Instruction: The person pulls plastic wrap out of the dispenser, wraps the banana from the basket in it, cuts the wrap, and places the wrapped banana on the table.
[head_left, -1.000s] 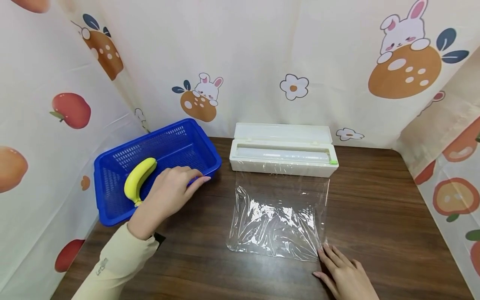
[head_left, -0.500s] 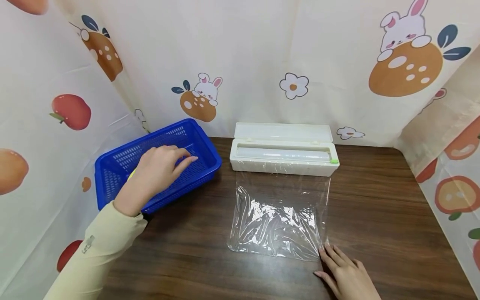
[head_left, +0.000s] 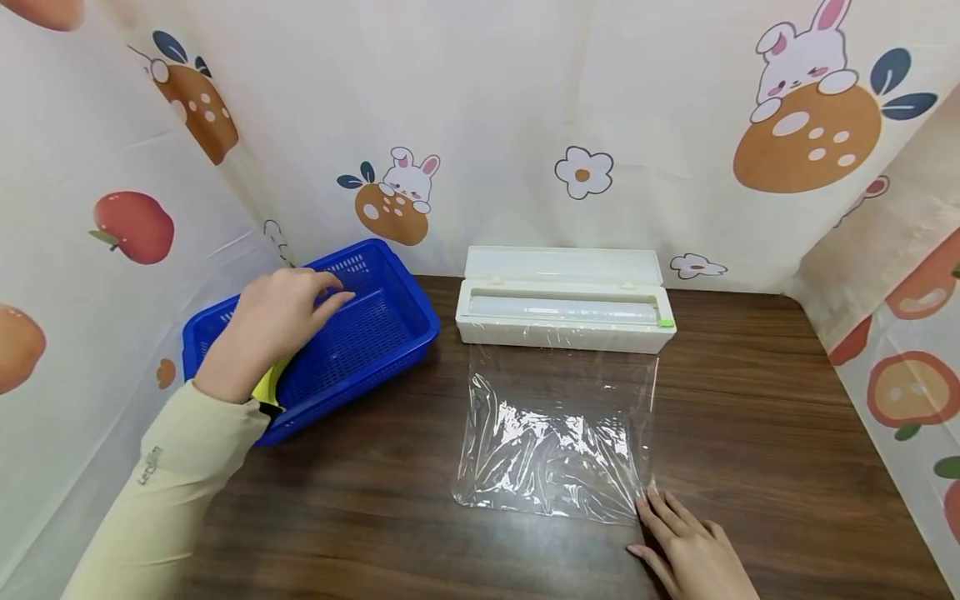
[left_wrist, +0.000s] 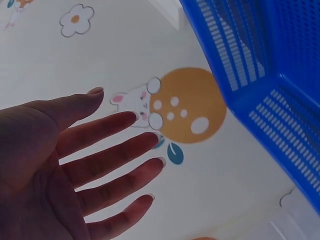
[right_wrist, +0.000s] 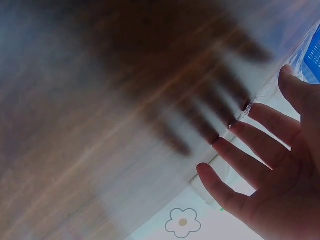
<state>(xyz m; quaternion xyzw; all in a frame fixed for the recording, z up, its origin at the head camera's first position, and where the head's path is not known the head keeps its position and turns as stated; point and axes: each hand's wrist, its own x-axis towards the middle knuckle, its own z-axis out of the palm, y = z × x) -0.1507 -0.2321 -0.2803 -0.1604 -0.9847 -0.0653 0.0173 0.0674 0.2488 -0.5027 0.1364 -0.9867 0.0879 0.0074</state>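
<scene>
My left hand (head_left: 273, 321) hovers over the blue plastic basket (head_left: 375, 377), fingers loosely bent and holding nothing. In the left wrist view the left hand (left_wrist: 100, 160) has its fingers spread, apart from the basket wall (left_wrist: 225, 55). A yellow banana (head_left: 268, 385) lies in the basket, mostly hidden behind the left hand and wrist. A clear sheet of cling film (head_left: 547, 450) extends over the table towards me. At its near right corner, the fingertips of my right hand (head_left: 690, 542) press down on the film's edge; the right wrist view shows that hand's fingers (right_wrist: 255, 145) fairly straight.
Behind the film stands a white cling film box (head_left: 562, 336), its lid (head_left: 562, 265) raised and the roll (head_left: 562, 309) inside. A green slider (head_left: 666, 323) sits at its right end. Fruit-print curtains (head_left: 495, 125) border the brown wooden table (head_left: 772, 433) at the back and sides.
My left hand has moved up and left, from the basket's near right rim to over its left part, covering most of the banana. The right hand stays on the film corner.
</scene>
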